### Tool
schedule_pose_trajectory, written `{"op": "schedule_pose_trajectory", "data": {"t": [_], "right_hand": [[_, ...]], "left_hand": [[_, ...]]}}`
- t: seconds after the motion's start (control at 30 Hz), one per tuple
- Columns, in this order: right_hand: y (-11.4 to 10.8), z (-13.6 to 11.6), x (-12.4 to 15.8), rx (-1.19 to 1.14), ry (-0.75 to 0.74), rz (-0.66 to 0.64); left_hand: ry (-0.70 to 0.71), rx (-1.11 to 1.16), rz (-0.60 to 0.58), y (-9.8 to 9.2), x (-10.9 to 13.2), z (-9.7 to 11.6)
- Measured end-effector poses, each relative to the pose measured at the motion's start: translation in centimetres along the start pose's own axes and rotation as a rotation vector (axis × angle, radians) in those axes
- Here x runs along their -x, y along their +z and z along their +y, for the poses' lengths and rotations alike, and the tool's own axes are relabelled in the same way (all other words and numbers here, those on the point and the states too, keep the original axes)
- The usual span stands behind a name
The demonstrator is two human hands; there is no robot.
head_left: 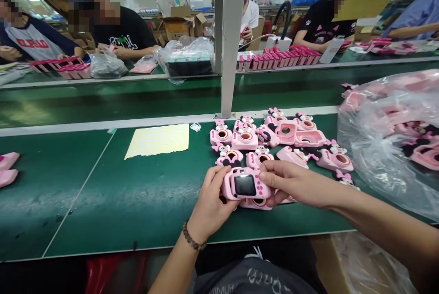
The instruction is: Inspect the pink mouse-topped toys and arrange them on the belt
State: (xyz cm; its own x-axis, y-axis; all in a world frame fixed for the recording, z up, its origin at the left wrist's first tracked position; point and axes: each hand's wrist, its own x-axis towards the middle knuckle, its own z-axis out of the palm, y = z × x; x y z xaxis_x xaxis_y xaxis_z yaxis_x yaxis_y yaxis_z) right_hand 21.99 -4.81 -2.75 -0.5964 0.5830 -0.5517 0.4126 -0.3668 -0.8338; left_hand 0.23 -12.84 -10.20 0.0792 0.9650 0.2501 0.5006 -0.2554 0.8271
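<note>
Pink plastic toy camera (245,183) is being clamped between the left hand (211,200) and right hand (291,183), while more pink cameras (244,140) are lying on the green mat (103,193) and waiting in a clear plastic bag (387,147).

Bare forearms (377,211), a dark brown beaded bracelet (193,236) on the left wrist (202,221)

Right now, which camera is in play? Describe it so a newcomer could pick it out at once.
On the green workbench, a pile of pink toy cameras lies beside a big clear plastic bag. At the pile's near edge, the left hand and right hand grip one camera. It alone is held, its dark screen facing up, while its neighbours lie on the bench.
</note>
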Motion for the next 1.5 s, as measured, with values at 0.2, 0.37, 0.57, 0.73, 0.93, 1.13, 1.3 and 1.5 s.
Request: {"op": "schedule_pose_trajectory", "data": {"t": [0.2,0.37,0.57,0.73,0.93,1.13,1.3,1.5], "right_hand": [[-0.4,1.0,0.4,-0.098,-0.013,-0.075],[-0.6,1.3,-1.2,-0.059,-0.034,-0.183],[0.2,1.5,-2.4,0.136,-0.213,-0.063],[1.7,1.8,0.0,0.203,-0.350,0.149],[3.8,2.9,1.8,-0.084,-0.403,0.132],[4.4,4.7,0.5,-0.144,-0.557,0.266],[4.6,5.6,0.1,-0.125,-0.604,0.367],[4.9,5.9,0.5,-0.198,-0.653,0.430]], "left_hand": [[0.065,0.028,-0.038,0.0,-0.3,-0.1],[0.067,0.043,-0.077,-0.5,-0.2,-0.8],[0.089,0.031,0.010,-0.9,0.1,-1.7],[0.200,0.074,0.101,-1.1,0.5,-0.8],[0.139,0.104,0.010,-1.1,0.2,1.1],[-0.184,0.372,-0.185,-0.2,0.8,2.4],[-0.231,0.478,-0.107,0.7,0.5,3.0],[-0.208,0.366,-0.029,1.2,-0.4,4.0]]}}
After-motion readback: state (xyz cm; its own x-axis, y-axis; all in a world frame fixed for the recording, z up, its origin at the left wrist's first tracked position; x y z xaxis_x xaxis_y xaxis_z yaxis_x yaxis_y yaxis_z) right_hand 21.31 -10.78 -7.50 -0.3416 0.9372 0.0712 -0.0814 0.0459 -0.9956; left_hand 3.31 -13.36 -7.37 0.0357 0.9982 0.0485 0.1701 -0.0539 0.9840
